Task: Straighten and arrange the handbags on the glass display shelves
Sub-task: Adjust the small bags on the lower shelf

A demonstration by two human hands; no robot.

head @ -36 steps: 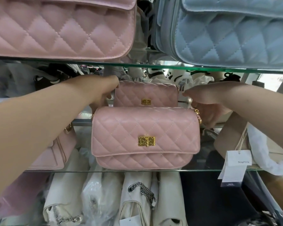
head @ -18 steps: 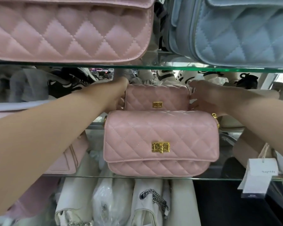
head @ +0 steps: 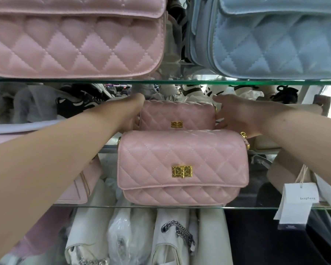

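Two pink quilted handbags with gold clasps stand one behind the other on the middle glass shelf [head: 256, 207]. The front pink handbag [head: 182, 167] faces me squarely near the shelf's front edge. Behind it, the rear pink handbag [head: 177, 115] is held at both ends. My left hand [head: 131, 113] grips its left side and my right hand [head: 235, 113] grips its right side by the gold chain ring. The fingertips of both hands are hidden behind the bag.
On the upper glass shelf [head: 166, 81] sit a large pink quilted bag [head: 75, 39] and a light blue quilted bag [head: 275, 39]. Another pink bag [head: 84, 184] stands at the left, paper tags [head: 296, 203] hang at the right, and white bags with a chain [head: 180, 230] fill the space below.
Both hands have reached farther back and closed on the ends of the rear pink handbag. My view has shifted, so the bags sit more to the right in the frame.
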